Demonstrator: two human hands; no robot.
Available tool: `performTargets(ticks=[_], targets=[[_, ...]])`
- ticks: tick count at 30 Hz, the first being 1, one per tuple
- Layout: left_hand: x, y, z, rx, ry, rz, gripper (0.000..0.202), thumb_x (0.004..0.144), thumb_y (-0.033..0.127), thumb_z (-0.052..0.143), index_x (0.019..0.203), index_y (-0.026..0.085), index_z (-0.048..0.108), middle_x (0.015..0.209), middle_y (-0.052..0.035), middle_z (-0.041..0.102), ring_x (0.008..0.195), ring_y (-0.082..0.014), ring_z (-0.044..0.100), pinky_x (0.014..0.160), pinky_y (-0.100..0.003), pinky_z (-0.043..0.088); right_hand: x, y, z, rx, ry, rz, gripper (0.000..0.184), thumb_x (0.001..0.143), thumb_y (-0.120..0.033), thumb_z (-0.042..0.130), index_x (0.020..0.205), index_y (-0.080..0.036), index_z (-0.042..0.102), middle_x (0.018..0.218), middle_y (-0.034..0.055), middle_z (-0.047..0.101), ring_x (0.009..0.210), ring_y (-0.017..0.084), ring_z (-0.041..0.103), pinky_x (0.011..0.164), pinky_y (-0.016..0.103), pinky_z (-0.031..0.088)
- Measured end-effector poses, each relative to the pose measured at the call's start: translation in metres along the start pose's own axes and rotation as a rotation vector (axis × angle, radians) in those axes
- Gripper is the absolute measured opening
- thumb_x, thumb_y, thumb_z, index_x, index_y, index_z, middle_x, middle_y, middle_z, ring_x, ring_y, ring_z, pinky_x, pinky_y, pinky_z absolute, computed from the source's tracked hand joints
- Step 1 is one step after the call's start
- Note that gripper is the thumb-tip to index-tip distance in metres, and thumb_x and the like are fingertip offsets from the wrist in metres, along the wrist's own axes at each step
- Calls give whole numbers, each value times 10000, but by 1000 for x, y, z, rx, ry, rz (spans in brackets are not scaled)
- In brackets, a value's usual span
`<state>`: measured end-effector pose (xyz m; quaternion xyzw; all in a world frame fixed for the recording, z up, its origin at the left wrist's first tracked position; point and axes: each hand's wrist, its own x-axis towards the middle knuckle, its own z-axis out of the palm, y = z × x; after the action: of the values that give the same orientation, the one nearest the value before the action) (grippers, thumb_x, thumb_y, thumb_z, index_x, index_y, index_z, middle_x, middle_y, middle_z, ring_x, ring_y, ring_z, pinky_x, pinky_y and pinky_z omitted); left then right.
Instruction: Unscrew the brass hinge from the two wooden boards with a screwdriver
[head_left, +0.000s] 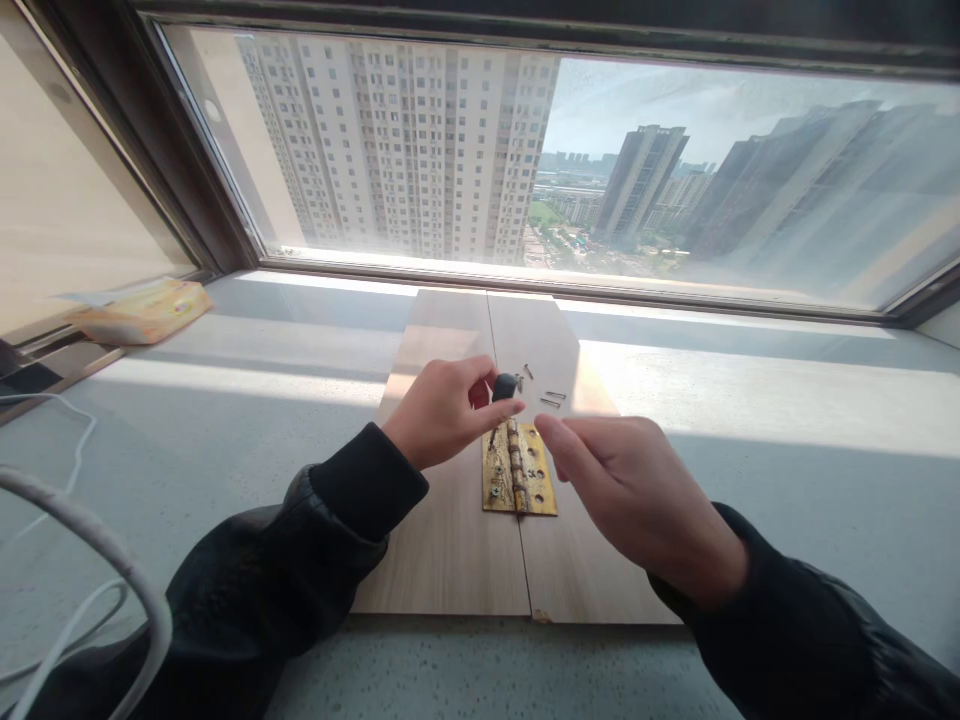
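The left hand (454,410) reaches in from the lower left of the frame to just left of centre, its forearm slanting up and to the right, the back of the hand turned upward. Its thumb points right and its forefinger bends over, the two gripping a dark rounded handle (505,386) near the centre of the frame, just above the hinge.

The right hand (626,480) comes in from the lower right, forearm slanting up and to the left. Its fingers are curled in toward the palm and the thumb lies forward close to the forefinger, the tips near the hinge's upper right edge; whether they pinch anything small, I cannot tell.

The worn, brass-coloured hinge (541,493) lies flat just below and right of the frame's centre, its knuckle roughly along the seam between the left board (442,540) and the right board (592,570). Screw heads show in the lower part of its left leaf, while holes show in its right leaf. Loose screws (555,394) lie on the right board above the hinge, near the fingertips of both hands. Black sleeves (375,485) cover both wrists.
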<state>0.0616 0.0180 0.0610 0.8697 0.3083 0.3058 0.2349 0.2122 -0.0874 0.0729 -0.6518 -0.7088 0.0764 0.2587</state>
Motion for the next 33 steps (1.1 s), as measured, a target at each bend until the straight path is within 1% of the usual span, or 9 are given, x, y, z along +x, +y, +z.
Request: performTargets(ticks=[2, 4, 8, 12, 15, 17, 21, 28, 33], targets=[[0, -1, 1, -14, 2, -1, 302, 770, 436, 572, 687, 149, 533, 557, 34, 484, 512, -84, 413, 483, -217, 335, 31, -6, -12, -278, 3, 28, 580, 904, -522, 267, 486, -174, 467, 442, 12, 407, 416, 103, 343, 448, 261, 196], [-1, -3, 2, -46, 11, -16, 263, 759, 403, 583, 713, 145, 572, 566, 29, 500, 520, -88, 427, 500, -222, 348, 52, -16, -17, -516, -51, -51, 527, 891, -499, 319, 546, -183, 562, 489, 37, 456, 443, 137, 411, 453, 265, 201], [-1, -8, 4, -206, 29, -40, 166, 726, 311, 607, 702, 146, 611, 598, 16, 551, 556, -95, 466, 523, -217, 370, 65, -40, -20, -835, -215, -154, 324, 853, -315, 423, 658, -170, 637, 549, 76, 509, 512, 206, 532, 454, 271, 247], [1, -14, 1, -333, -43, -19, 150, 688, 279, 645, 648, 142, 602, 632, 15, 550, 596, -95, 463, 546, -212, 377, 64, -53, -25, -918, -351, -197, 231, 808, -194, 425, 755, -203, 649, 595, 76, 549, 541, 215, 554, 451, 269, 272], [3, -20, -1, -433, -171, 22, 117, 710, 256, 633, 748, 145, 631, 819, -23, 610, 733, -128, 518, 599, -223, 405, 67, -52, -28, -909, -403, -218, 196, 786, -196, 451, 791, -218, 646, 601, 67, 557, 538, 209, 547, 442, 269, 266], [4, -26, 1, -585, -259, 60, 145, 769, 254, 582, 844, 148, 648, 913, -47, 633, 836, -155, 551, 676, -248, 439, 70, -49, -29, -902, -436, -226, 182, 781, -193, 459, 773, -212, 640, 604, 63, 560, 529, 199, 538, 437, 270, 258], [4, -34, 9, -819, -328, 99, 209, 810, 262, 560, 938, 137, 669, 915, -68, 664, 881, -173, 587, 811, -310, 457, 73, -46, -29, -887, -502, -249, 190, 790, -164, 451, 706, -186, 620, 591, 53, 555, 521, 173, 512, 431, 268, 251], [1, -21, 13, -754, -113, -45, 212, 726, 257, 663, 855, 93, 700, 782, -75, 683, 766, -171, 605, 705, -292, 481, 81, -39, -33, -811, -589, -317, 177, 834, -176, 427, 785, -169, 597, 639, 44, 561, 525, 136, 461, 464, 263, 268], [-1, -13, 18, -626, 79, -151, 253, 614, 300, 753, 763, 108, 681, 695, -35, 662, 622, -111, 522, 593, -245, 423, 87, -28, -38, -589, -609, -267, 435, 903, -396, 294, 634, -153, 532, 659, 57, 578, 532, 119, 463, 510, 267, 321]])
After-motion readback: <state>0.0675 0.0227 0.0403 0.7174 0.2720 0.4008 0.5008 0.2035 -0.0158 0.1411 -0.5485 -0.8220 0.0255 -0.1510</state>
